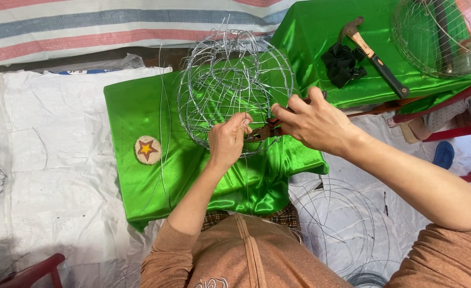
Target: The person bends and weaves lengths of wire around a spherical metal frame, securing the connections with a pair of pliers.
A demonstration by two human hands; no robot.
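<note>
The round wire frame [234, 88] sits on a desk [134, 112] covered with shiny green cloth, right in front of the person. It is shaped like a ball and made of many thin silver wires. The left hand [227, 140] is at the bottom edge of the frame, and its fingers are pinched shut on a wire there. The right hand [313, 121] is just beside it, closed around a pair of pliers [262, 132]. The tip of the pliers meets the frame near the left hand's fingers.

A small round patch [147, 149] with a red and yellow star lies on the green cloth, to the left of the frame. A long loose wire [163, 138] lies across the cloth between the patch and the frame.

A second desk [321, 32] with green cloth stands further back on the right. A hammer [373, 56] with a dark handle lies on it, just beside a bunched black cloth [342, 64]. Another wire frame [440, 34] rests at the far right corner.

White sheeting [43, 160] covers the floor. Coils of thin wire [342, 229] lie on it near the person's right arm. A striped cloth [86, 26] in red, blue and white is at the back.
</note>
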